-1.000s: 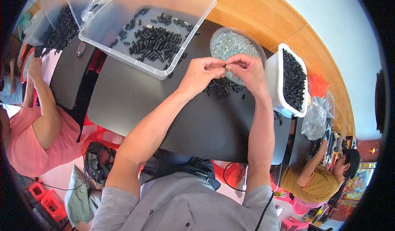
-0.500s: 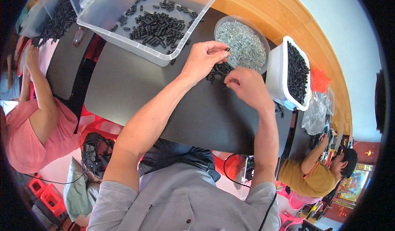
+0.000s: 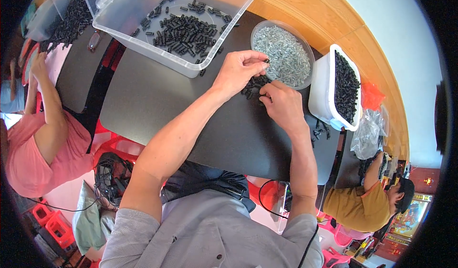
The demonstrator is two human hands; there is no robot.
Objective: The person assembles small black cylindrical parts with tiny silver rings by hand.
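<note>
Between the thumb and fingertips of my left hand [image 3: 238, 72] a small black plastic piece [image 3: 267, 61] is pinched, its end just showing by the near left rim of a round clear tub [image 3: 312, 58]. That tub is full of small shiny clear-silver pieces [image 3: 281, 51]. My right hand [image 3: 285, 105] is closed, with its curled fingertips down at a small pile of black plastic pieces [image 3: 255, 83] on the dark table [image 3: 210, 134]. What those fingertips hold, if anything, is hidden.
At the back left, a large clear bin [image 3: 191, 67] holds short black cylinders [image 3: 186, 34]. A white tub [image 3: 320, 94] of black pieces stands at the right, with a few loose black bits [image 3: 320, 130] beside it. People sit at both sides, one in pink [image 3: 43, 153], one in mustard [image 3: 358, 206].
My right hand has turned and shifted slightly, its fingertips now at the pile of black pieces. The left hand keeps its pinch nearly in place. The person at right has raised an arm.
</note>
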